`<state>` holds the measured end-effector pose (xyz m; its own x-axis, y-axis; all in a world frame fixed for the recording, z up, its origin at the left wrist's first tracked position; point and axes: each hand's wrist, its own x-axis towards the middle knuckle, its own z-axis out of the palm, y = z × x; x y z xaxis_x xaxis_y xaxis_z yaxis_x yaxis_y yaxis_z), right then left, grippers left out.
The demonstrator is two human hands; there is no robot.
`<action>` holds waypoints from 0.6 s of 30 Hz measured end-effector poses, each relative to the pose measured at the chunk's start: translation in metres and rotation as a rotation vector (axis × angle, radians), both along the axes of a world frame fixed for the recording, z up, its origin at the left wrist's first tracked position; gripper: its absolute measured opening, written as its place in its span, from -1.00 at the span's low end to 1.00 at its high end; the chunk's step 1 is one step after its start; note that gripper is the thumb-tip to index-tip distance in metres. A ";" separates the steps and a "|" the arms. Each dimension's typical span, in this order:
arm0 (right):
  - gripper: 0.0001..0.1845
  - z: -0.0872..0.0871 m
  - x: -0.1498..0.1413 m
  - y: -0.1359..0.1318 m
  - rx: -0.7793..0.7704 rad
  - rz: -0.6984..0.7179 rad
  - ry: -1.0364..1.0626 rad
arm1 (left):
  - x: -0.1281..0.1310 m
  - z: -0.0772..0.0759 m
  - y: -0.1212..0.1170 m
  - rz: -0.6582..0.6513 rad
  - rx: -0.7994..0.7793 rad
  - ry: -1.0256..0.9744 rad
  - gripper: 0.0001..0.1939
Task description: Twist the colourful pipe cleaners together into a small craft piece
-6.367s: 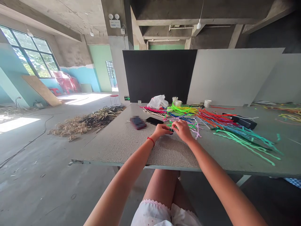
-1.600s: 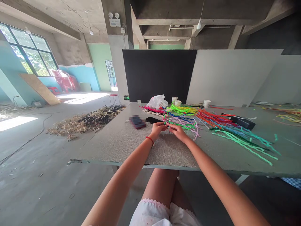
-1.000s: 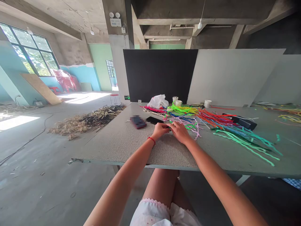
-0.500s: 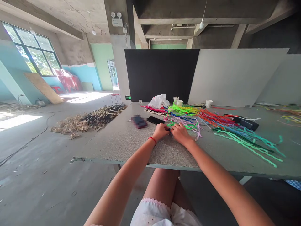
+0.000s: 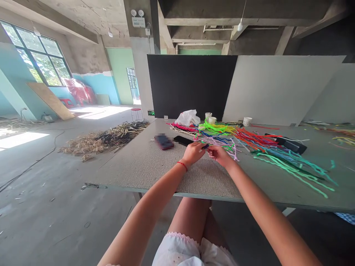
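Observation:
Both my hands meet a little above the grey table [image 5: 155,170], close in front of a heap of coloured fuzzy pipe cleaners [image 5: 222,142]. My left hand [image 5: 193,152], with a red string at the wrist, is closed in a pinch on a short dark blue pipe cleaner [image 5: 205,146]. My right hand [image 5: 219,153] is closed on the other end of the same piece. The piece is small and mostly hidden by my fingers.
A dark phone [image 5: 182,140] and a blurred dark object [image 5: 163,142] lie left of my hands. Long red, blue and teal pipe cleaners [image 5: 288,162] spread to the right. A white bag [image 5: 187,118] and paper cups [image 5: 246,121] stand at the back. Straw litters the floor [image 5: 102,138].
My hands have lifted slightly off the table and drawn a little apart, so the dark blue piece now shows between them. The view has shifted slightly.

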<state>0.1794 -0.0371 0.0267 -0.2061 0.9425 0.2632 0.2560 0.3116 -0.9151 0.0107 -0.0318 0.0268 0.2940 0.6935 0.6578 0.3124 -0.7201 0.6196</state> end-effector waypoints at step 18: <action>-0.74 0.003 -0.018 -0.022 0.595 -0.158 -1.110 | -0.015 -0.005 0.020 -0.188 -0.757 -0.195 -0.92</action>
<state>0.1618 -0.0595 0.0299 -0.4834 0.7727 0.4113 0.8645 0.4954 0.0854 -0.0047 -0.0120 0.0221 0.3788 0.9219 0.0809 0.0632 -0.1129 0.9916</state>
